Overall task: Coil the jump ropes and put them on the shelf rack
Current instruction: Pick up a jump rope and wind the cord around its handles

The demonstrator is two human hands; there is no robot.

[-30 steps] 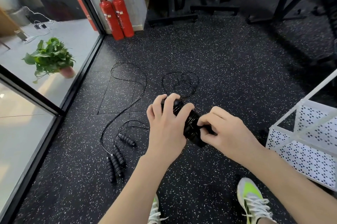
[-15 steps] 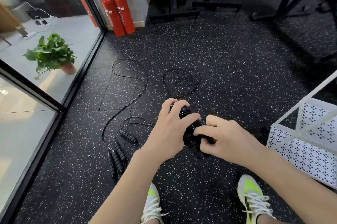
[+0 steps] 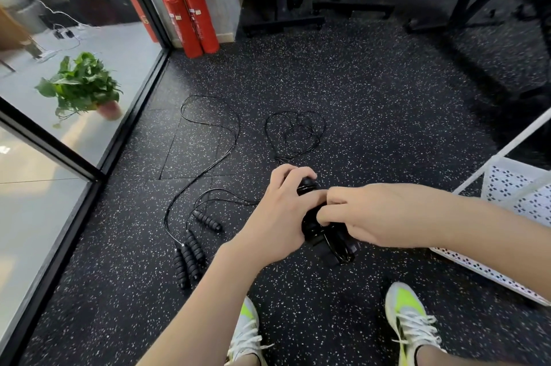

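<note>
Looking down at a speckled black gym floor (image 3: 372, 91). The left hand (image 3: 275, 216) and right hand (image 3: 372, 213) grip black jump rope handles (image 3: 325, 242), its cord (image 3: 295, 133) looped ahead. More jump ropes (image 3: 190, 252) lie left (handles bunched together). White shelf rack (image 3: 512, 189) at right.

Daylight enters through the glass wall (image 3: 74, 139) at left, which shows pale glare. The speckled floor (image 3: 372, 97) darkens toward the upper right. Straight edges bow near the borders; the right hand (image 3: 378, 213) is slightly motion-blurred.
</note>
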